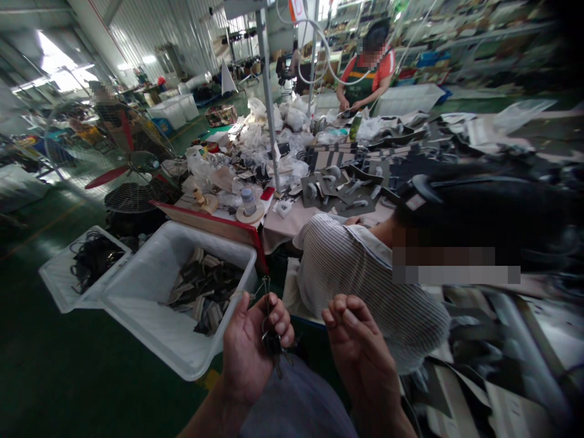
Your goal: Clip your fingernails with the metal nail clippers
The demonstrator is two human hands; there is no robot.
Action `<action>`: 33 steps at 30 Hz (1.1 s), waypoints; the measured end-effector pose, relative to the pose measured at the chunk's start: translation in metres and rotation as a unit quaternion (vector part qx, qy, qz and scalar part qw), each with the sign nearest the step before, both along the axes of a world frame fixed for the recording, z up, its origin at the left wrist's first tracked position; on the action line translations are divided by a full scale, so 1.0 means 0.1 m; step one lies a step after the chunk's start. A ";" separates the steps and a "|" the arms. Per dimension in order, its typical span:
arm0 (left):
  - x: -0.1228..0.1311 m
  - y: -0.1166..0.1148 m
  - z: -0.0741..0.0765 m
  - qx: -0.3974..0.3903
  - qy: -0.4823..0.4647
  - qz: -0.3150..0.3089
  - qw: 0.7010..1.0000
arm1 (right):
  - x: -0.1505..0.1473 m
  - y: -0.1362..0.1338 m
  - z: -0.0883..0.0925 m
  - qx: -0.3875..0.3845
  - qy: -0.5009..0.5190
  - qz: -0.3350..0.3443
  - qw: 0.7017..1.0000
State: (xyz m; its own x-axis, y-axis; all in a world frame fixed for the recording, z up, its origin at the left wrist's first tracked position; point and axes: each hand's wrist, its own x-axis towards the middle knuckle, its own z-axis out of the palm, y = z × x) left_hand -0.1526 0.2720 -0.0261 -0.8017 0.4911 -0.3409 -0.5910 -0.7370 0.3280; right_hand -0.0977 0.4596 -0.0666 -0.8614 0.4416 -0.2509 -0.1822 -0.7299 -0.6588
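My left hand (249, 350) is closed around a small black piece with thin metal wire loops (272, 344), held upright in front of my lap. The loops stick out above and below the fingers; its exact kind is not clear. To the right, apart from it, my right hand (362, 347) is raised with the fingers curled and the tips pressed together near the thumb. Whatever may be between those fingertips is hidden. Beyond the left hand stands a white plastic bin (150, 292) with grey and beige cut pieces (207, 286) inside.
A person in a striped shirt (347, 267) sits close by on the right. A smaller bin (59, 274) holds black straps. Behind are a red-edged board (214, 225), a table heaped with plastic bags (292, 115) and panels, a large fan (141, 161) and another worker (365, 73).
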 end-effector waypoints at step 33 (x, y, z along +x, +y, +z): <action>0.06 -0.11 0.14 -0.012 0.010 0.059 0.998 | 0.27 -0.68 0.03 0.558 0.200 0.074 0.802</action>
